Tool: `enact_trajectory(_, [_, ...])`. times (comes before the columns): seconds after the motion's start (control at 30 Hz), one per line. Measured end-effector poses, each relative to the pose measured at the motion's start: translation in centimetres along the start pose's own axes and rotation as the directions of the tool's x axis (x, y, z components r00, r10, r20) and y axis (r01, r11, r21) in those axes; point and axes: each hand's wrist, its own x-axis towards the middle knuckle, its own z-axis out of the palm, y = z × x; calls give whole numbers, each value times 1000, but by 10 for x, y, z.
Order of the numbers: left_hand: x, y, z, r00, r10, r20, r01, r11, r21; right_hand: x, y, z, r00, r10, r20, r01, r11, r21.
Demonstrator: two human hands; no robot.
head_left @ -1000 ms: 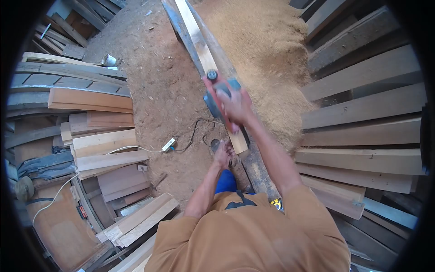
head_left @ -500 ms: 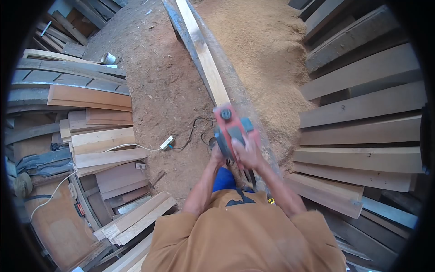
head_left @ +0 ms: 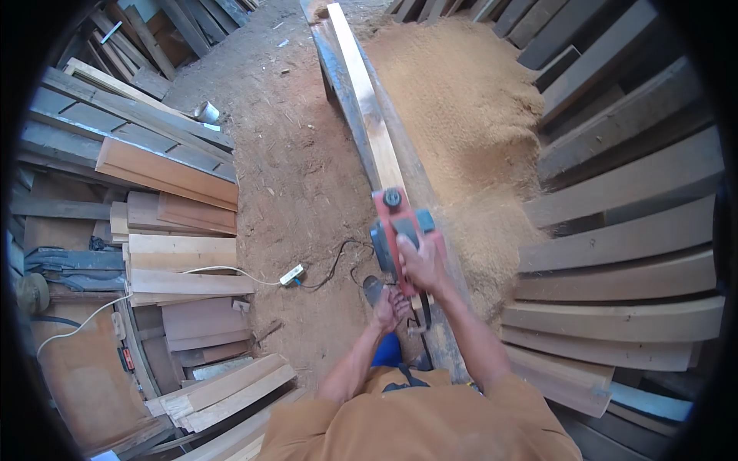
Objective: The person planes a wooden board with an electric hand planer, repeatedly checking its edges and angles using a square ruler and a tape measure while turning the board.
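1. Hand, right (head_left: 419, 265): clamped on the top handle of the power planer (head_left: 403, 224), with forearm extended behind the grip.
2. Hand, left (head_left: 392, 309): fingers partly curled and apart from the handle, just beside the rear of the power planer and the near end of the timber (head_left: 375, 127). Contact with either: impossible to tell from this view.
3. Power planer: seated over the near part of the timber, front knob (head_left: 392, 197) toward the far end. Motor state: not shown.
4. Timber: lengthwise on the narrow worktop (head_left: 411, 165), pale face upward, with a darker patch (head_left: 370, 104) ahead of the power planer.
5. Surroundings: dark cord (head_left: 327, 273) on the ground to the left, running to the white power strip (head_left: 292, 275); heaped sawdust (head_left: 461, 100) to the right of the worktop.
6. Step in hand, by judgement: planing of the upper face near the close end. Direction of travel: impossible to tell.
7. Requirements for the next move, by judgement: sole flat on the timber, even pressure through the handle, left fingers clear of the cutter, cord outside the path. Main risks: tipping at the timber end and a gouged edge.
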Motion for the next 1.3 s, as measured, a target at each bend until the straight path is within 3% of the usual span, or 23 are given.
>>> enact_trajectory(0.03, [5, 1, -26, 972, -23, 235, 60, 987, -152, 32, -14, 2, 999, 50, 2, -50, 998, 25])
enact_trajectory(0.07, [5, 5, -11, 999, -41, -17, 41, 999, 30, 67, -24, 3, 999, 33, -2, -33, 999, -1])
enact_trajectory(0.1, [0, 6, 22, 964, -9, -267, 67, 976, 209, 102, -34, 5, 1000, 16, -7, -16, 1000, -26])
enact_trajectory(0.13, [-2, 10, 46, 867, 68, -493, 136, 921, 366, 133, -53, 6, 1000, 7, -13, -8, 998, -64])
enact_trajectory(0.3, [12, 22, 39, 874, 54, -483, 150, 915, 374, 280, -101, 14, 997, -26, -76, 18, 994, -104])
enact_trajectory(0.43, [19, 48, 55, 865, 75, -496, 161, 895, 416, 332, -93, 13, 999, -6, -46, 7, 1000, 23])
enact_trajectory(0.6, [15, 39, 34, 880, 15, -474, 223, 869, 441, 250, -72, -1, 999, -37, -32, 40, 993, 113])
enact_trajectory(0.63, [16, 38, 33, 897, 0, -443, 226, 859, 459, 224, -69, -5, 999, 17, -31, -14, 996, 83])
enact_trajectory(0.73, [16, 29, 69, 828, 76, -556, 212, 875, 435, 129, -49, -17, 995, 103, -7, -102, 994, 27])
enact_trajectory(0.83, [10, 25, 21, 950, 32, -311, 96, 916, 389, 24, -8, -29, 991, 121, 51, -124, 990, 65])
enact_trajectory(0.87, [7, 26, 39, 891, 44, -451, 179, 881, 438, -11, 11, -32, 997, 66, 49, -68, 997, 41])
enact_trajectory(0.97, [8, 18, 72, 905, 194, -377, 57, 826, 561, -118, 14, -49, 987, 128, 96, -134, 990, 50])
enact_trajectory(1.0, [11, 14, 58, 925, 176, -338, 18, 866, 499, -148, 27, -53, 986, 142, 87, -144, 990, 9])
enact_trajectory(1.07, [9, 15, 65, 873, 141, -468, 129, 857, 500, -188, 55, -58, 984, 160, 73, -160, 987, -13])
enact_trajectory(1.1, [8, 14, 61, 838, 126, -530, 184, 850, 493, -199, 59, -58, 984, 163, 68, -164, 986, 5])
enact_trajectory(1.2, [10, 7, 43, 857, 224, -464, 87, 825, 558, -189, 58, -55, 986, 168, 27, -168, 986, 17])
enact_trajectory(1.3, [4, 12, 84, 905, 237, -353, 15, 811, 584, -128, 40, -45, 998, 61, -10, -61, 998, 19])
